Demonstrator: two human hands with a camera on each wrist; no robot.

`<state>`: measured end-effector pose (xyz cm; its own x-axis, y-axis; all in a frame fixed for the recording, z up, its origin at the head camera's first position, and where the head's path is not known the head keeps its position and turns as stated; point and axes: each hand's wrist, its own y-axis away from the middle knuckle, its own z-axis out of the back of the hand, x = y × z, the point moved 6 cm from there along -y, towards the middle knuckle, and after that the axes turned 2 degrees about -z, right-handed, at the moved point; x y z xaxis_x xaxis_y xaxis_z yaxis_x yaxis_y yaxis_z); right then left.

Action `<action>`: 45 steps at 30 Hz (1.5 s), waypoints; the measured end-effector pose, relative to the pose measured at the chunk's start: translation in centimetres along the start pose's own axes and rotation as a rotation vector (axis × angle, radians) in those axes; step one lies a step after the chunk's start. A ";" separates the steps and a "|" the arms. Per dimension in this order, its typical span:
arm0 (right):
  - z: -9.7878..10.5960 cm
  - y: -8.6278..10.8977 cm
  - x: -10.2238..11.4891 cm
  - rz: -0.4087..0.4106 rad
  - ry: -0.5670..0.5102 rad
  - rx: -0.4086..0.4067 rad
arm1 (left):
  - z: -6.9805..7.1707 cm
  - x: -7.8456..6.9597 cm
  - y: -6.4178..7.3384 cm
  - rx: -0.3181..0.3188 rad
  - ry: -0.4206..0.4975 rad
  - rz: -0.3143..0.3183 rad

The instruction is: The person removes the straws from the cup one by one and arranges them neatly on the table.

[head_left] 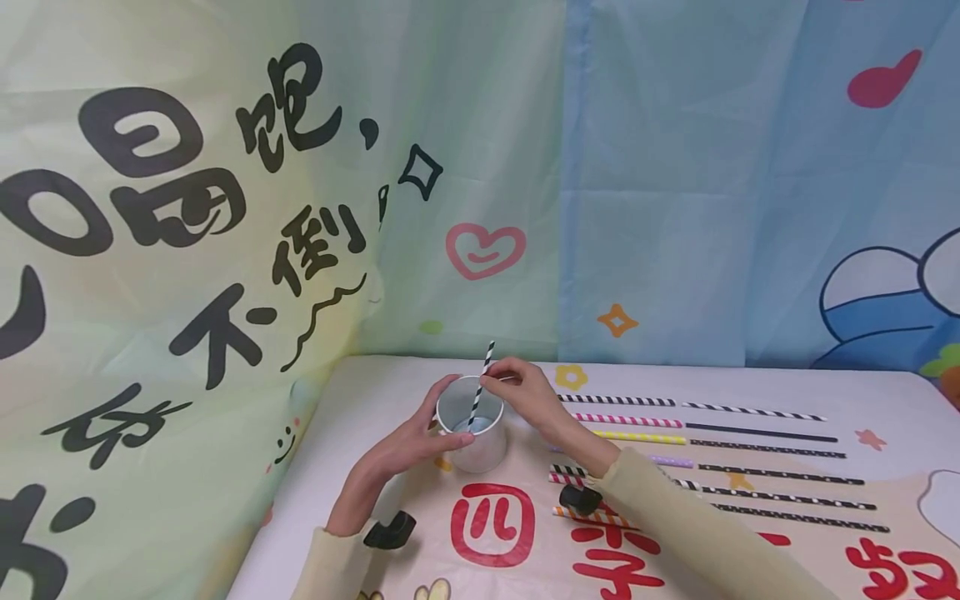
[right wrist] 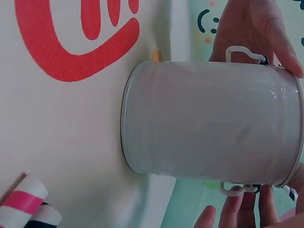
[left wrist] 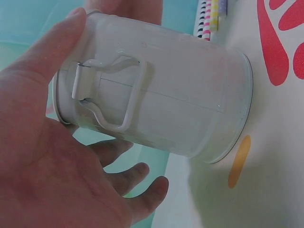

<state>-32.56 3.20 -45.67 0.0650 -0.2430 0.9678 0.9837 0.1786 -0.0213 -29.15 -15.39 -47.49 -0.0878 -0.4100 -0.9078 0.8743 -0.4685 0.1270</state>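
A white metal pail (head_left: 486,452) with small side handles stands upright on the table. My left hand (head_left: 411,443) grips it at the upper rim, thumb on the near side; in the left wrist view the lower fingers spread beside a pail handle (left wrist: 133,102). A black-and-white striped paper straw (head_left: 477,400) leans inside the pail, its lower end down in it and its top above the rim. My right hand (head_left: 528,398) pinches this straw between thumb and fingertips at the rim. In the right wrist view the pail wall (right wrist: 209,118) hides most of the straw.
Two columns of paper straws lie to the right: pink-striped (head_left: 630,421), yellow (head_left: 645,437), plain black (head_left: 761,432), dotted black (head_left: 780,474) and others. My right forearm crosses over some. Red lettering (head_left: 492,525) marks the tablecloth. A printed curtain (head_left: 652,208) hangs behind the table.
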 end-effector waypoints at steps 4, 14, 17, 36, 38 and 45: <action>-0.2 0.0 -0.2 -0.010 0.000 -0.003 | -0.1 0.0 0.0 0.003 -0.001 0.009; -0.1 0.0 -0.1 -0.026 -0.019 -0.021 | -0.1 -0.2 0.0 -0.004 -0.006 0.015; 0.0 0.1 0.0 -0.032 -0.036 -0.025 | -0.1 -0.1 0.0 -0.002 -0.006 0.013; 1.4 0.6 0.4 -0.085 -0.173 -0.065 | 0.0 -0.1 -0.1 0.013 -0.001 -0.021; 1.8 0.7 0.5 -0.089 -0.200 -0.067 | 0.0 -0.1 -0.1 0.013 -0.001 -0.022; 3.4 1.1 0.8 -0.143 -0.265 -0.074 | 0.0 0.1 -0.1 0.012 0.003 -0.019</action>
<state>-31.98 6.44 -44.09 -0.1110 -0.0022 0.9938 0.9900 0.0879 0.1108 -29.27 -15.36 -47.60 -0.1032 -0.3985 -0.9113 0.8666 -0.4857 0.1143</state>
